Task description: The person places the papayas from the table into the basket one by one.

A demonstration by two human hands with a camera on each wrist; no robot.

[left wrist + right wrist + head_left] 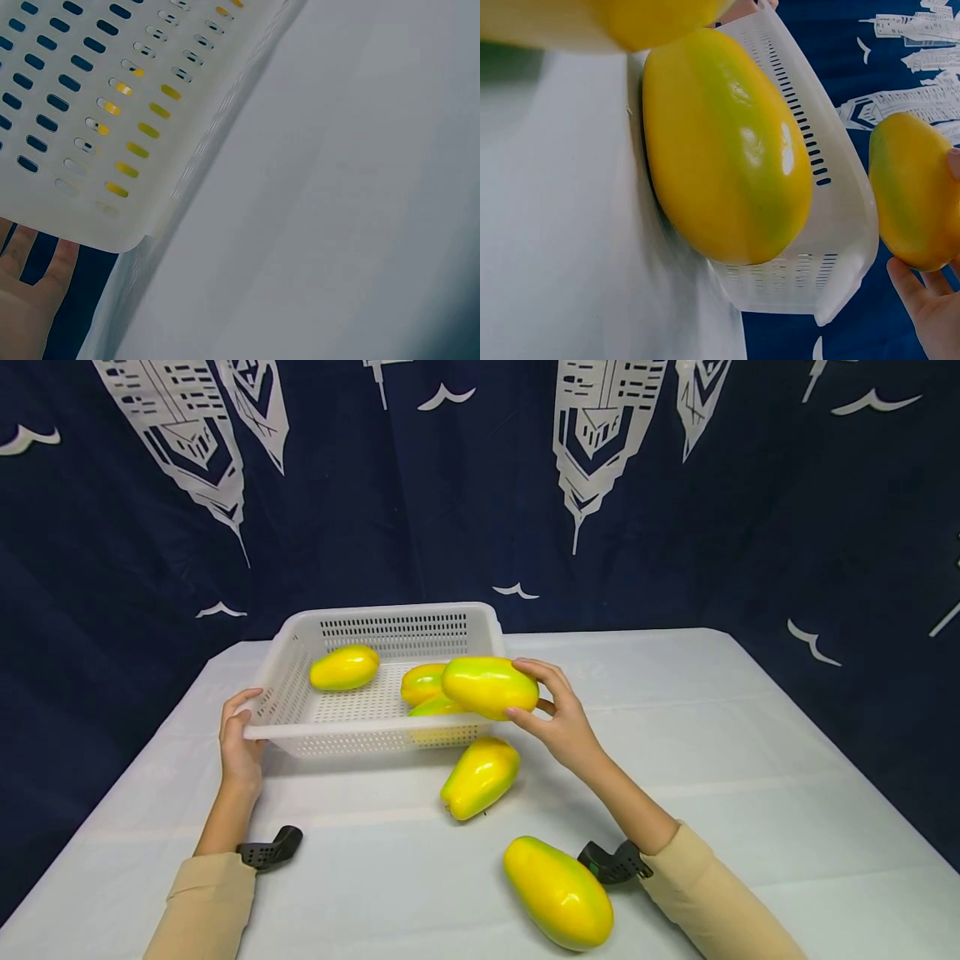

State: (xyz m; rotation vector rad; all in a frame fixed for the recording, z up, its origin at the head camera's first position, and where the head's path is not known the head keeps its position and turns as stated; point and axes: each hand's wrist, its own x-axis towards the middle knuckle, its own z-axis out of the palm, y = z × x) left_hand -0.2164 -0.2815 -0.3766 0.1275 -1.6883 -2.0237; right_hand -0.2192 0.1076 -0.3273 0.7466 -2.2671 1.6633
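My right hand [566,727] holds a yellow-green papaya [489,687] by its right end, thumb below and fingers along the top. This fruit overlaps the front right rim of a white plastic basket [367,724] in the head view. My left hand [242,747] grips the basket at its front left corner. Inside the basket, one papaya [345,667] lies at the left. Two more, a yellow papaya [422,683] and a greener papaya [437,706], sit at the right, partly hidden behind the held one. The right wrist view also shows the held papaya [915,191] between the fingers.
On the white tablecloth [360,877], a papaya [482,778] lies just in front of the basket. Another papaya [558,893] rests nearer, beside the black wrist camera [615,862] on the right arm. A dark blue patterned curtain [405,510] hangs behind the table.
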